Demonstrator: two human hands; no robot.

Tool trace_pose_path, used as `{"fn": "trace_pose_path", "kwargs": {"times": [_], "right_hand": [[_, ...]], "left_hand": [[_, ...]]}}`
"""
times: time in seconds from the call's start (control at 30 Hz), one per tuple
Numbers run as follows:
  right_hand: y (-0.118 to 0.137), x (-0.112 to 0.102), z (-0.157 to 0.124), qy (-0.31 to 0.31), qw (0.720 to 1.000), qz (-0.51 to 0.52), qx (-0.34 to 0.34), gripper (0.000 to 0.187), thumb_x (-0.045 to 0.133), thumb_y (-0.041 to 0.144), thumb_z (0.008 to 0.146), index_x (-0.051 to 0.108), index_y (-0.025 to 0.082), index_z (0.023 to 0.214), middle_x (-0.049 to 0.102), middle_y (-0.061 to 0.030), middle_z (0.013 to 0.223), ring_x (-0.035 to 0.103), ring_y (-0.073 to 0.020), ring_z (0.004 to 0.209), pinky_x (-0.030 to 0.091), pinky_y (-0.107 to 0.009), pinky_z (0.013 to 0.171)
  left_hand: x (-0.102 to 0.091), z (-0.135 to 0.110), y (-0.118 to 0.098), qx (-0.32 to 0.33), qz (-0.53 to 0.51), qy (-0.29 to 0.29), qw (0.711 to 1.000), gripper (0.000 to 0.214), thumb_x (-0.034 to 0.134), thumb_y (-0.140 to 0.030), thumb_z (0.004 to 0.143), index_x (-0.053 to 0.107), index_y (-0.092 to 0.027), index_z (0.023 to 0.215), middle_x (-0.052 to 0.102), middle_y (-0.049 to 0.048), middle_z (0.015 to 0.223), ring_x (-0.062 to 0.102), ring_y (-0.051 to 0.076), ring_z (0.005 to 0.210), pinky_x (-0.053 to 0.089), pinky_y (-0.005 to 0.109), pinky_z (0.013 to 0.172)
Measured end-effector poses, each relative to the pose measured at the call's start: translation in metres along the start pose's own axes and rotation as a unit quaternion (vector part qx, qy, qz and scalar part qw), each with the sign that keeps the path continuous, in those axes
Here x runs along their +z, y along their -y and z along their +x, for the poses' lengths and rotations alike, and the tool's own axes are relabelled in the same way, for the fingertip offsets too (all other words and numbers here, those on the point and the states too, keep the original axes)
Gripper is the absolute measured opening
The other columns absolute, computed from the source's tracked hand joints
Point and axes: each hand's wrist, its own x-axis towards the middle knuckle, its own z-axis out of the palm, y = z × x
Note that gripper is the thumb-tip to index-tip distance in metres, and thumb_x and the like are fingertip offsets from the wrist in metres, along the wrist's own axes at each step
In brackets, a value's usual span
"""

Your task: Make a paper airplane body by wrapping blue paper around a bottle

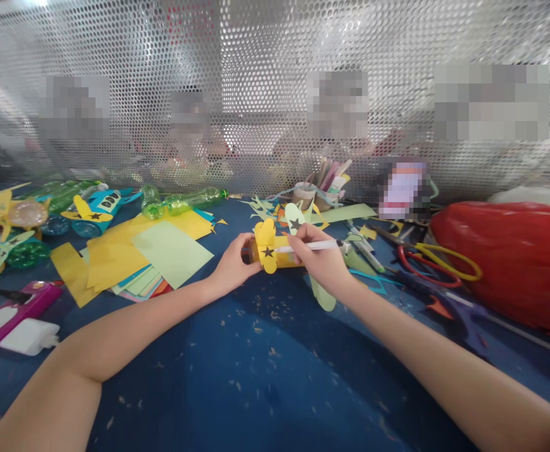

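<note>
A toy plane [282, 256], its body wrapped in yellow paper, lies across the blue table. Black stars mark its yellow tail piece and one pale green wing [323, 294]. My left hand [234, 263] is closed round the plane's tail end, thumb and fingers gripping what looks like a clear bottle end. In a writing grip, my right hand [319, 254] holds a white marker [319, 245], tip pointing left and at or very near the star on the yellow tail piece. Contact between tip and paper cannot be made out. My right fingers hide part of the plane's body and wings.
Coloured paper sheets [174, 251], green bottles [199, 199] and finished paper planes [98, 210] lie left. Scissors [437, 263] and a red bag [510, 257] are right. A phone [402, 188] leans on the perforated metal screen [265, 75]. A purple power strip [18, 311] sits near left.
</note>
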Motion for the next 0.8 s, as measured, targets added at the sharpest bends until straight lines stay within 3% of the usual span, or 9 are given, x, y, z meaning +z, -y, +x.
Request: {"fn": "trace_pose_path", "kwargs": {"times": [0.1, 0.23, 0.4, 0.53, 0.67, 0.8], "right_hand": [[0.015, -0.007, 0.002, -0.049, 0.998, 0.023, -0.021, 0.028, 0.058, 0.028, 0.082, 0.04, 0.024, 0.06, 0.047, 0.0065, 0.042, 0.037, -0.0097, 0.039, 0.029, -0.026, 0.043], [0.036, -0.033, 0.014, -0.184, 0.976, 0.043, -0.104, 0.03, 0.057, 0.029, 0.085, 0.041, 0.025, 0.061, 0.043, 0.0064, 0.042, 0.035, -0.0104, 0.038, 0.026, -0.027, 0.041], [0.022, -0.072, 0.041, -0.282, 0.952, 0.009, -0.118, 0.032, 0.054, 0.04, 0.088, 0.042, 0.026, 0.062, 0.037, 0.0062, 0.045, 0.033, -0.0111, 0.04, 0.023, -0.028, 0.041], [-0.014, -0.088, 0.054, -0.301, 0.952, -0.02, -0.044, 0.019, 0.06, 0.037, 0.081, 0.047, 0.025, 0.076, 0.045, 0.0058, 0.056, 0.044, -0.0125, 0.051, 0.036, -0.027, 0.05], [-0.043, -0.085, 0.056, -0.248, 0.965, -0.037, 0.08, 0.013, 0.061, 0.029, 0.077, 0.05, 0.024, 0.083, 0.048, 0.0056, 0.063, 0.048, -0.0124, 0.052, 0.042, -0.028, 0.053], [-0.055, -0.085, 0.057, -0.232, 0.965, -0.043, 0.113, 0.014, 0.06, 0.033, 0.077, 0.05, 0.025, 0.082, 0.047, 0.0062, 0.057, 0.048, -0.0134, 0.047, 0.042, -0.029, 0.05]], "left_hand": [[0.0, 0.001, 0.001, -0.008, -0.006, 0.004, 1.0, 0.048, 0.072, -0.02, 0.068, 0.05, -0.017, 0.11, 0.06, 0.0113, 0.117, 0.06, 0.024, 0.106, 0.049, 0.042, 0.093], [0.001, 0.001, 0.002, -0.005, -0.013, -0.003, 1.0, 0.049, 0.073, -0.021, 0.068, 0.049, -0.018, 0.11, 0.06, 0.0098, 0.116, 0.059, 0.024, 0.109, 0.049, 0.041, 0.094], [0.001, 0.002, 0.003, 0.002, -0.039, -0.011, 0.999, 0.051, 0.07, -0.019, 0.069, 0.046, -0.021, 0.114, 0.058, 0.0093, 0.12, 0.056, 0.023, 0.114, 0.047, 0.042, 0.099], [-0.001, 0.002, 0.005, 0.008, -0.061, -0.026, 0.998, 0.054, 0.069, -0.02, 0.07, 0.043, -0.021, 0.117, 0.053, 0.0114, 0.128, 0.05, 0.024, 0.124, 0.039, 0.044, 0.107], [-0.001, 0.002, 0.005, 0.017, -0.056, -0.02, 0.998, 0.056, 0.068, -0.019, 0.07, 0.042, -0.021, 0.12, 0.049, 0.0114, 0.134, 0.043, 0.024, 0.131, 0.034, 0.043, 0.111], [-0.001, 0.002, 0.006, 0.022, -0.043, -0.017, 0.999, 0.057, 0.068, -0.018, 0.07, 0.042, -0.022, 0.121, 0.048, 0.0105, 0.135, 0.041, 0.025, 0.133, 0.034, 0.044, 0.111]]}}
